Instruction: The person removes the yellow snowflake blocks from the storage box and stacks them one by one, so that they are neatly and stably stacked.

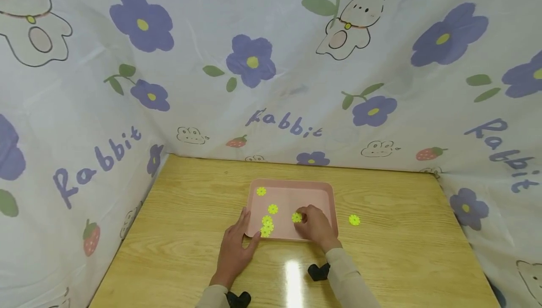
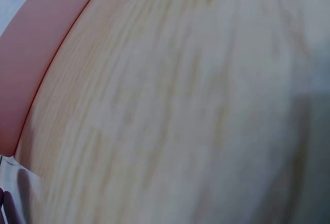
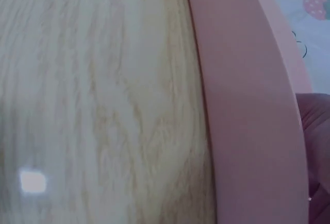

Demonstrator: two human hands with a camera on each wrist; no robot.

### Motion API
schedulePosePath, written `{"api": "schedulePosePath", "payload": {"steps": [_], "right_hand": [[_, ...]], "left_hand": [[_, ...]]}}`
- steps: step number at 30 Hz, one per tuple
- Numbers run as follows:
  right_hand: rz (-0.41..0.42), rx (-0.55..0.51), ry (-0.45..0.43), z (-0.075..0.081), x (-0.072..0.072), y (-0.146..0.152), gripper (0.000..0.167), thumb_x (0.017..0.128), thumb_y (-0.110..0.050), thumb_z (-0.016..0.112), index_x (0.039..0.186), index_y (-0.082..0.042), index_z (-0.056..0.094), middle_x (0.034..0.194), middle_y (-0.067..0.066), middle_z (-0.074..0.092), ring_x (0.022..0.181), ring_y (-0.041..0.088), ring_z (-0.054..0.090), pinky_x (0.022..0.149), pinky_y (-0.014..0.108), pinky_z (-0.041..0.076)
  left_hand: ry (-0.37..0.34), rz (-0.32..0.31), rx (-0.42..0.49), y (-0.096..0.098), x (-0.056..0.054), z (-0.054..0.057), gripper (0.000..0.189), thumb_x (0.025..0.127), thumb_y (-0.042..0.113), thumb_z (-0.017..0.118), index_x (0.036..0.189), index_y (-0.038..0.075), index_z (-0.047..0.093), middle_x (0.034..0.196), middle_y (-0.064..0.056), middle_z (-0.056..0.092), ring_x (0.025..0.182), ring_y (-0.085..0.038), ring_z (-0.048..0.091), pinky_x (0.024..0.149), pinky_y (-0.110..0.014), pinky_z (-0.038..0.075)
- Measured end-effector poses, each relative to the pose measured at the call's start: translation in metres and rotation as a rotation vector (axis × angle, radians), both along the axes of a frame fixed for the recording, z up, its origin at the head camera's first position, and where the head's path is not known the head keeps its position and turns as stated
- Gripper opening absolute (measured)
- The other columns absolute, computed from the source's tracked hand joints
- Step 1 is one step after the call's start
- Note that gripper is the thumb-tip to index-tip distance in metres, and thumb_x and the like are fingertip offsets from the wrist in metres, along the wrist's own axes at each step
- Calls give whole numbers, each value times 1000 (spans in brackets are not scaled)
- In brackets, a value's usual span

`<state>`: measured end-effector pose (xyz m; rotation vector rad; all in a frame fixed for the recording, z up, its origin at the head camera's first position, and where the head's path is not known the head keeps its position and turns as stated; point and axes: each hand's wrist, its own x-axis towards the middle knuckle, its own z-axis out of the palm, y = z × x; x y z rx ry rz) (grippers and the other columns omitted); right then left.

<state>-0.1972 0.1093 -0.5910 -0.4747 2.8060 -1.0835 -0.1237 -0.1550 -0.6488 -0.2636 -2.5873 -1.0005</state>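
A shallow pink tray (image 1: 292, 184) lies on the wooden table in the head view. Inside its left half are several small yellow-green notched discs, like toy snowflake pieces (image 1: 273, 209); a few overlap near the front left corner. Over the tray's right half my right hand (image 1: 316, 227) pinches one yellow-green notched disc (image 1: 296, 217) between thumb and fingers. My left hand (image 1: 237, 247) touches the tray's left front corner, fingers extended along its side. In the right wrist view, part of the right hand (image 3: 317, 136) shows behind the tray's wall.
Another yellow-green disc (image 1: 354, 220) lies on the wooden table (image 1: 398, 251) to the right of the tray. A white cloth (image 1: 288, 96) printed with rabbits and purple flowers walls in the table's back and both sides.
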Motion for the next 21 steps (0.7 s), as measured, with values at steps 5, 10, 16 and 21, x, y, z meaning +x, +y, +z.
{"api": "schedulePosePath", "payload": {"steps": [5, 10, 16, 21], "right_hand": [[-39, 32, 28, 1, 3, 4, 29, 87, -14, 83, 112, -1, 76, 87, 2, 57, 71, 13, 50, 65, 30, 47], [-79, 2, 111, 6, 4, 12, 31, 86, -13, 85, 111, 1, 77, 95, 6, 63, 69, 9, 51, 64, 27, 50], [-119, 3, 129, 19, 10, 27, 31, 87, -13, 85, 114, 0, 77, 106, 8, 67, 65, 7, 50, 57, 24, 46], [-155, 6, 164, 29, 13, 44, 33, 87, -14, 85, 115, -1, 76, 108, 9, 67, 69, 8, 54, 59, 26, 48]], "left_hand": [[-19, -1, 5, -1, 0, 0, 71, 102, 40, 66, 160, 10, 39, 168, -4, 33, 141, -26, 50, 113, -55, 39], [-26, 1, 5, -1, -2, -1, 71, 103, 40, 65, 161, 10, 38, 168, -4, 32, 142, -26, 49, 114, -54, 38], [-18, -7, 17, 0, -1, 0, 71, 102, 39, 66, 161, 10, 39, 167, -6, 34, 140, -27, 51, 112, -55, 39], [-17, -10, 19, 0, -2, -1, 71, 102, 40, 65, 160, 9, 39, 167, -6, 33, 141, -27, 50, 112, -55, 39]]}}
